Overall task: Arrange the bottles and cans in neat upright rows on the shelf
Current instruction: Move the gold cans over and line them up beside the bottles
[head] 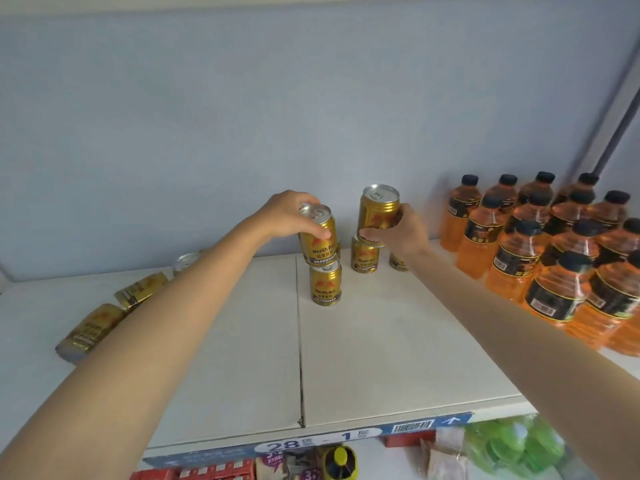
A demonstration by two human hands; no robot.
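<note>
Left can: we see a gold can [318, 237] gripped near its top by the left hand [289, 213], fingers curled round it, upright just above another upright gold can [325, 285] near the middle of the shelf [398, 358]; whether the two touch we cannot tell.
Right can: the right hand [403, 232] grasps a second gold can [378, 213] low on its side, tilted slightly, over a standing can [364, 254] closer to the back edge.
Fallen cans: two gold cans [90, 332] [140, 289] lie on their sides toward the shelf's left edge, partly behind the left forearm.
Bottles: we count rows of orange bottles [512, 261] with dark caps, upright at the right edge.
Front edge: a price strip [311, 443] runs along it.
Below: packaged goods [512, 448] on the lower level.
</note>
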